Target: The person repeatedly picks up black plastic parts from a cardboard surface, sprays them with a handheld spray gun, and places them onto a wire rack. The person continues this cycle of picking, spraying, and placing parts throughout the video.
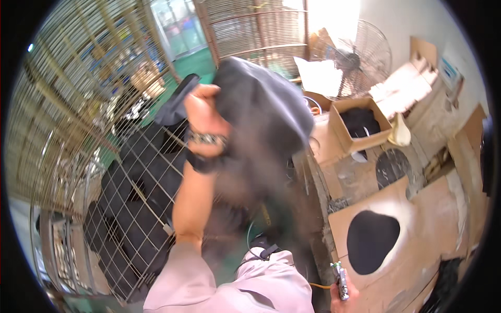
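Observation:
My left hand [206, 112], with a beaded bracelet and a dark band on its wrist, is raised in front of me. It is closed on a large dark grey cloth piece [261, 104], blurred along its lower part. At the lower right, my right hand [345, 298] grips a small silvery metal hand tool [341, 281]; an orange hose [319, 286] runs up to about there. Just beyond that hand, a rounded black piece [372, 241] lies flat on a cardboard-covered table [417, 219].
On the left stands a wire cage [138, 203] holding dark cloth pieces. An open cardboard box [360, 141] with black contents sits at the table's far side. Behind it are a large fan [353, 61] and loose cardboard. Slatted racks [255, 31] stand at the back.

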Motion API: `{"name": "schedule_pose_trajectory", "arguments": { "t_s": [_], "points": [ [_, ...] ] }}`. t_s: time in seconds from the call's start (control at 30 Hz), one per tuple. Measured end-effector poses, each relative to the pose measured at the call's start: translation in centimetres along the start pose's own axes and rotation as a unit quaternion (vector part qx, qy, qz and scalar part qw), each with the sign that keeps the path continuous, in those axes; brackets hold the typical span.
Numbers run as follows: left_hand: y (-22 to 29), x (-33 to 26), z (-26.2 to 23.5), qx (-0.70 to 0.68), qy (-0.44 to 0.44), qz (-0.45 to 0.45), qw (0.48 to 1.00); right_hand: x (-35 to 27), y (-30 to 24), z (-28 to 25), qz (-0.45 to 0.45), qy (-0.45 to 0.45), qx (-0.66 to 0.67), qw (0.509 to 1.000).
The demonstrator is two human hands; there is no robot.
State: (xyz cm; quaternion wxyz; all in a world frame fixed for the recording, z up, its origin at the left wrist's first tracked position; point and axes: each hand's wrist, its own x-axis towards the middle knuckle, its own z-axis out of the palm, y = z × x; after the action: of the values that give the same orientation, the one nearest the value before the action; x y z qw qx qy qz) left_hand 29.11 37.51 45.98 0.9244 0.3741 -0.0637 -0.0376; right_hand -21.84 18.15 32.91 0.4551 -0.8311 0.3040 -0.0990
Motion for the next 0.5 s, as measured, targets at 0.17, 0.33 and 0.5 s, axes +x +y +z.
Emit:
{"name": "schedule_pose_trajectory", "arguments": {
  "t_s": [0.17,0.33,0.5],
  "points": [
    [13.5,6.5,-9.2,0.033,0.167,0.292,0.941,3.8,-0.3,2.7,-0.079,-0.015,0.001,0.997],
    [20.7,7.0,-27.8,-0.051,0.171,0.308,0.935,5.3,-1.7,3.7,-0.063,-0.053,-0.047,0.996],
    [16.1,3.7,-43.3,0.154,0.605,0.134,0.769,6.1,-3.0,4.5,-0.069,-0.07,0.006,0.995]
  ]
}}
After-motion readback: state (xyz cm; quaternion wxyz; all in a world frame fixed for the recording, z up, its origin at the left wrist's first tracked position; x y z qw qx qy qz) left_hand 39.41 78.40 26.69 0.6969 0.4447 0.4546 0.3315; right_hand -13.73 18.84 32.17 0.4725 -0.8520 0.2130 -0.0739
